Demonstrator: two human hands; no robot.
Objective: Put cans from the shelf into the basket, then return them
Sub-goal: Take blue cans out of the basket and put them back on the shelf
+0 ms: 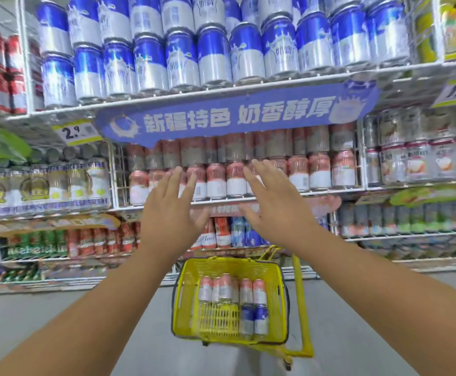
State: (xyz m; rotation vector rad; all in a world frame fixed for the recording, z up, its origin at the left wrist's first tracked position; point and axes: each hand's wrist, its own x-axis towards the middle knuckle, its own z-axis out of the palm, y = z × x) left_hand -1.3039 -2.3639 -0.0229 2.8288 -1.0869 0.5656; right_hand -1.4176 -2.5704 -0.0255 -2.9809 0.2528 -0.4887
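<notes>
While both arms reach up toward the shelving, neither grip has hold of anything. At about nine o'clock from the hands stand rows of pale yellow-crowned cans (58, 185), outside the task as far as I can judge. Next comes the left hand (171, 210), fingers straight and spread, its tips in front of the pink-and-white cans (216, 181) on the middle shelf (330, 191), though whether they touch a can I cannot tell. Just to its right, at roughly one o'clock, the right hand (269, 203) is likewise flat and spread, empty, hovering before the same row. Above both, at twelve o'clock, a blue banner (235, 115) hangs under the rack of blue-and-silver cans (213, 55).

Down at six o'clock, on the floor between the forearms, sits the yellow basket (183, 308). It already holds a row of pink cans in the basket (229, 290) standing upright, with two blue cans in the basket (254, 320) at their five o'clock.

My reading is that loading is well under way or finished. Whether these empty hands are going for another can or have just put one back cannot be told; the basket's cans remain to be returned.
</notes>
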